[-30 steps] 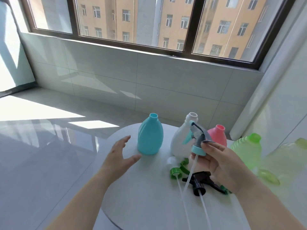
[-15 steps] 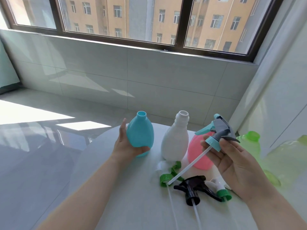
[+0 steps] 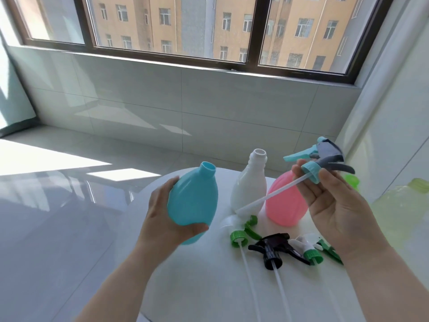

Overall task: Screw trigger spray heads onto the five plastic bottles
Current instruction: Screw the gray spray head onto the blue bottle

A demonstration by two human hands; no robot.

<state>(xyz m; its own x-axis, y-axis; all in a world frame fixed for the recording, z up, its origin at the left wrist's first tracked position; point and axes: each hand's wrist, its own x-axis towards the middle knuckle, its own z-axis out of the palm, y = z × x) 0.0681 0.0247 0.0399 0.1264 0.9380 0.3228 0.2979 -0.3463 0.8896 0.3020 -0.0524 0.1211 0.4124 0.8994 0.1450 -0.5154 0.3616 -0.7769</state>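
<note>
Left hand (image 3: pixel 167 219) now grips the teal bottle (image 3: pixel 192 201), lifted off the tabletop (image 3: pixel 209 287) above its left edge and tilted; half a second ago it stood upright. Right hand (image 3: pixel 329 205) pinches the teal spray head (image 3: pixel 325 159) by its collar, dip tube (image 3: pixel 274 196) slanting down-left. Judgement: tube insertion comes next; no bottle capped yet.

left hand (image 3: pixel 160 217): curled round our teal bottle (image 3: pixel 192 198), thumb across its lower front, holding it tilted
right hand (image 3: pixel 336 205): palm facing us, thumb and fingertips pinching the collar of the teal spray head (image 3: pixel 325 159), held up higher than the left
forearms (image 3: pixel 120 287): both bare, we've got them coming up from the bottom edge
</note>
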